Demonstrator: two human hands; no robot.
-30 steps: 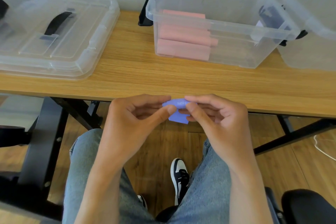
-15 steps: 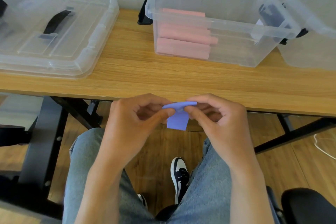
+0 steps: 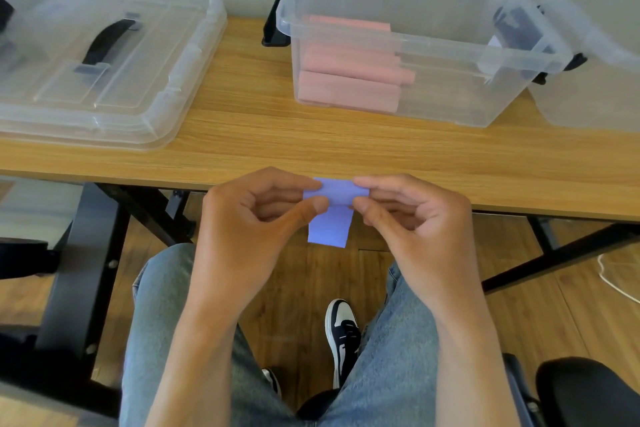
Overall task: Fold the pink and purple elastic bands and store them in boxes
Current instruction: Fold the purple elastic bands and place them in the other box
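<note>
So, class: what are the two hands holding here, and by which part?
A purple elastic band. The left hand pinches its upper left end, the right hand its upper right end; the lower part hangs free.

Both forearms are extended forward from the lower frame and converge toward the centre, bare to the wrists. The left hand (image 3: 249, 218) is held palm-inward, its fingers curled, with the thumb tip pressed against the forefinger in a pinch grip on the left end of the purple band (image 3: 332, 208). The right hand (image 3: 412, 218) is posed as a mirror of it, fingers curled, thumb and forefinger pinched on the band's right end. The two grips are set close together, not touching, at about the same height. Both wrists are kept roughly straight. The legs, in jeans, are seen below the forearms, spread apart.
</note>
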